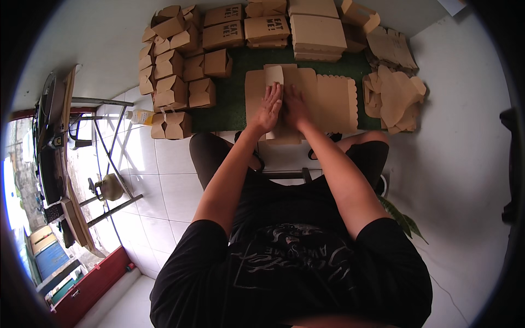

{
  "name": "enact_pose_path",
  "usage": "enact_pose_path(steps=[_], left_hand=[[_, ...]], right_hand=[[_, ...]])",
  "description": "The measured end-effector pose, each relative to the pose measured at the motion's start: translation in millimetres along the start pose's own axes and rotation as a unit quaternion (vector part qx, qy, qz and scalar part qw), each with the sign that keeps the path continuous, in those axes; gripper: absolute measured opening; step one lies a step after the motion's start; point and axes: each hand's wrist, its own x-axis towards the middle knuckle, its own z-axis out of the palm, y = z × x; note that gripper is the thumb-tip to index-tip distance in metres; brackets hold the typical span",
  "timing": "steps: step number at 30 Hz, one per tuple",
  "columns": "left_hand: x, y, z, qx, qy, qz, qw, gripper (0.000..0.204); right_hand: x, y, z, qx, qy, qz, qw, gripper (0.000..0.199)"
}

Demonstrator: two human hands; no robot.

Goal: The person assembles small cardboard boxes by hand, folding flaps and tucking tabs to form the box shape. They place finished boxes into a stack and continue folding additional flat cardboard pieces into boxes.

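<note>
A flat brown cardboard box blank [333,104] with a scalloped right edge lies in front of me on a green mat. A narrow paler panel [275,74] stands out near its middle, toward the left. My left hand [268,108] lies on that panel, fingers stretched out together and pointing away from me. Just right of it, my right hand [296,107] presses on the cardboard with its fingers extended, partly in shadow. Neither hand grasps anything. What lies under the palms is hidden.
Small folded brown boxes [170,90] are stacked at the left. Printed closed boxes [223,36] and larger flat boxes [319,35] line the back of the green mat [229,106]. Loose flat cardboard pieces [401,98] pile up at the right. A bottle [141,117] lies beyond the left edge.
</note>
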Motion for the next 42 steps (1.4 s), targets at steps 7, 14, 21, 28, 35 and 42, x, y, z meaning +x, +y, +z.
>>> enact_pose_path(steps=[7,14,21,28,35,42], left_hand=[[-5,0,3,0.113,-0.018,0.039,0.993,0.072],[-9,-3,-1,0.055,0.113,0.174,0.977,0.067],[-11,-6,-10,0.199,0.052,0.080,0.975,0.064],[-10,-2,-2,0.333,0.040,0.049,0.941,0.068],[-10,1,0,0.348,0.048,0.050,0.935,0.068],[-3,0,-6,0.320,0.025,0.041,0.946,0.064]], right_hand=[[-17,31,-22,0.009,0.173,-0.062,0.983,0.048],[-20,32,-24,0.062,0.175,-0.035,0.982,0.037],[-22,35,-21,0.027,0.180,-0.038,0.983,0.039],[-22,33,-21,0.021,0.157,-0.028,0.987,0.042],[-21,24,-22,0.020,0.152,-0.033,0.988,0.047],[-18,-7,-13,-0.101,0.092,0.023,0.990,0.058]])
